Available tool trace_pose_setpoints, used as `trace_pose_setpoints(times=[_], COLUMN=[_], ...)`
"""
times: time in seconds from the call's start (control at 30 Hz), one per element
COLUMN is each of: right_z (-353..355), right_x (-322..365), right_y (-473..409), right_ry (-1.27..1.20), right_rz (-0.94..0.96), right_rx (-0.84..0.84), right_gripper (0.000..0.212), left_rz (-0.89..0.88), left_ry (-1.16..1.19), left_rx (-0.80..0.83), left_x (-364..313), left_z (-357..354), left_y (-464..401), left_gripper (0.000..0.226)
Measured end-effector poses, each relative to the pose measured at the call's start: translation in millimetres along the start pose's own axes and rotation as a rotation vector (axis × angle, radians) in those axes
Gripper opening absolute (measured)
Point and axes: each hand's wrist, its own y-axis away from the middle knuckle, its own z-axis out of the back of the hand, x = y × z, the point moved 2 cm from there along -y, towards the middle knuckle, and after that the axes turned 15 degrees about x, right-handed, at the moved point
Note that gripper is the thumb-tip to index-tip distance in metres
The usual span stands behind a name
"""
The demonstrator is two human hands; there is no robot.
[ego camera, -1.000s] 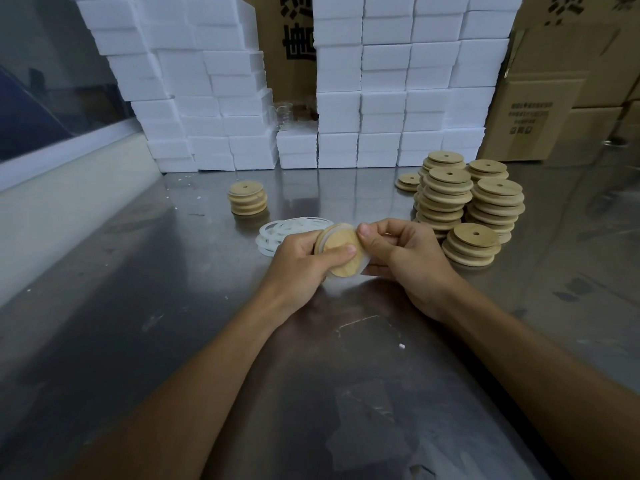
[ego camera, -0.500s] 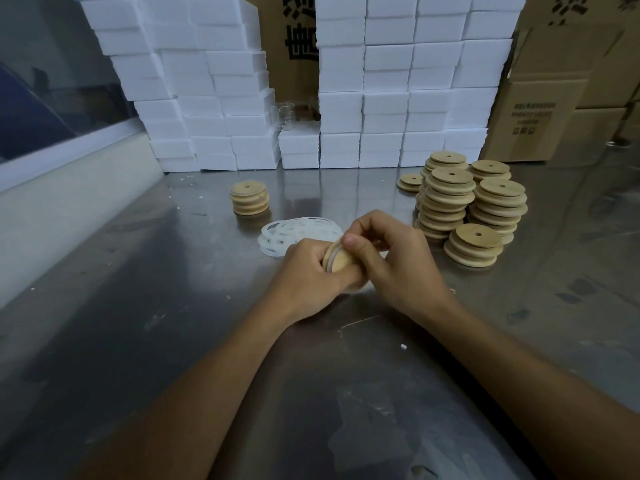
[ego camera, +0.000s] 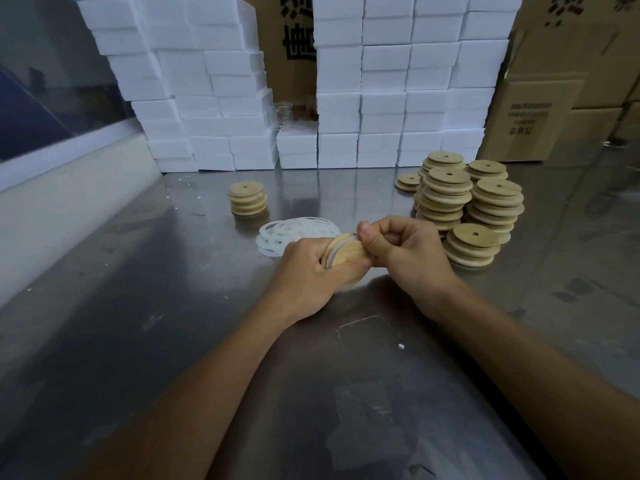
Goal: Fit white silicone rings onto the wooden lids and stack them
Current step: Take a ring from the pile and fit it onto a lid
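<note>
Lid [ego camera: 344,252] gripped by both hands (left [ego camera: 308,271], right [ego camera: 408,252]); ring [ego camera: 334,251] may be left twisted if thumbed unevenly.

Steel table [ego camera: 145,306]: lid stacks [ego camera: 467,206], rings [ego camera: 294,232], boxes [ego camera: 381,98].

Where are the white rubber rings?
In the head view, the pile of white rings lies on the metal table, just behind the left hand and near the small lid stack.
</note>
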Motion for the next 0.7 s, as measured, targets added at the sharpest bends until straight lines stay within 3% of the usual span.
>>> trace_pose_setpoints(times=[0.17,0.57,0.7], right_z=[-2.2,-6.0,-4.1], right_x=[0.2,-2.3,-3.6], right_y=[1.1,-0.2,1.0], right_ry=[-0.082,-0.165,-0.150], right_rz=[-0.028,-0.111,-0.106], right_rx=[0.053,0.076,0.089], right_gripper=[0.034,0.026,0.022], left_rz=[-0.039,-0.045,-0.032], left_ry=[0.065,0.138,0.194], left_rx=[-0.018,0.016,-0.045], left_x=[-1.2,0.0,-2.4], left_z=[2.7,1.8,3.0], left_y=[0.0,-0.9,-0.6], left_gripper=[0.015,0.020,0.025])
